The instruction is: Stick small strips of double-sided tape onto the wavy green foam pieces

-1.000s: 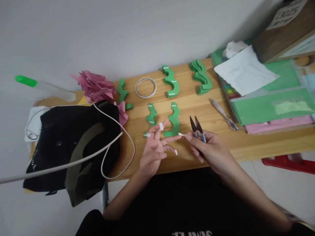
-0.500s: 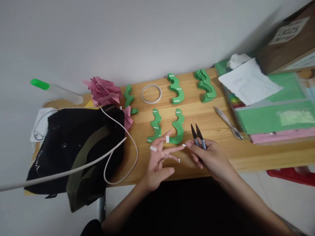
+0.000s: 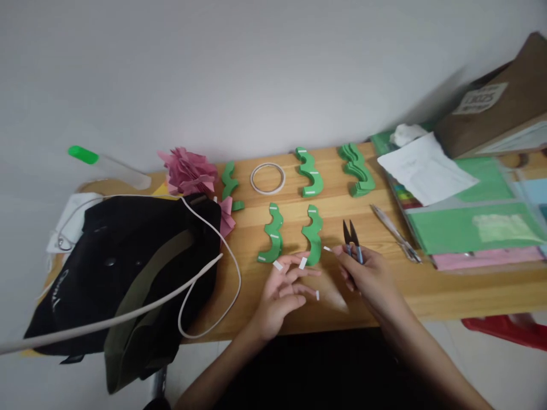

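Observation:
My left hand point(image 3: 282, 293) hovers over the wooden desk point(image 3: 384, 285) with fingers spread, small white tape strips stuck to several fingertips. My right hand point(image 3: 367, 273) grips small thread snips point(image 3: 352, 242), blades pointing away, and pinches a white tape strip point(image 3: 327, 249) at its fingertips. Just beyond my hands lie two wavy green paper pieces point(image 3: 272, 233) point(image 3: 314, 233) with white tape strips on them. A further taped green piece point(image 3: 310, 172), a stack of green pieces point(image 3: 356, 169) and a roll of double-sided tape point(image 3: 268, 177) sit farther back.
A black bag point(image 3: 123, 256) with a white cord point(image 3: 192, 285) fills the left of the desk. Pink folded paper point(image 3: 188, 171) lies behind it. Scissors point(image 3: 395, 232), green and pink sheets point(image 3: 470, 230), white paper point(image 3: 423, 168) and a cardboard box point(image 3: 499, 114) are at right.
The view tilted so the desk sits lower and farther. My right hand has pulled a tape strip off my left index fingertip and drawn slightly right; my left fingers have curled a little.

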`<state>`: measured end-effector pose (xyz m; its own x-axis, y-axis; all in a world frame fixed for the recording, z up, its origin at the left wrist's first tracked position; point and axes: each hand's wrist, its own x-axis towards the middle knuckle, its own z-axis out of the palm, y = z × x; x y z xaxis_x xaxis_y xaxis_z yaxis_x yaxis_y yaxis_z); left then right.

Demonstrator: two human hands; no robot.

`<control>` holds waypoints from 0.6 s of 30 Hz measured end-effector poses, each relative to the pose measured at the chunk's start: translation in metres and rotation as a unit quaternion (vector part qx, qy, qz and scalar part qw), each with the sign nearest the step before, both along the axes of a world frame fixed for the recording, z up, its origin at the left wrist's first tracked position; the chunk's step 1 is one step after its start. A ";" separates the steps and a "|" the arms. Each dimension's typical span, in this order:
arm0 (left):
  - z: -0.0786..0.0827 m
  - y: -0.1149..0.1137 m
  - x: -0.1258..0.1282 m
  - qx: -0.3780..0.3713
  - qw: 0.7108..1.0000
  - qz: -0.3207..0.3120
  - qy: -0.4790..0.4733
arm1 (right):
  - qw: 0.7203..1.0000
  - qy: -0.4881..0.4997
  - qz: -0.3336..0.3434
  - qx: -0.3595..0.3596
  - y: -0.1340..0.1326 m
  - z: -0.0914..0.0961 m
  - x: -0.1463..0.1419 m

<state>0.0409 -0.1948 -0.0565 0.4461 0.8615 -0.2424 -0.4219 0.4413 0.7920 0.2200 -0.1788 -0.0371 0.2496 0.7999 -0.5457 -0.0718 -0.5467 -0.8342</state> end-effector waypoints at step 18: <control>-0.001 -0.002 -0.002 -0.165 0.982 -0.024 -0.086 | 0.982 -0.162 0.095 0.004 0.025 -0.010 -0.009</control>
<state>0.0388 -0.1964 -0.0578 0.5436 0.7251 -0.4227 -0.5091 0.6853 0.5208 0.2114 -0.1538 -0.0476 0.2550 0.8529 -0.4557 0.3018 -0.5179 -0.8005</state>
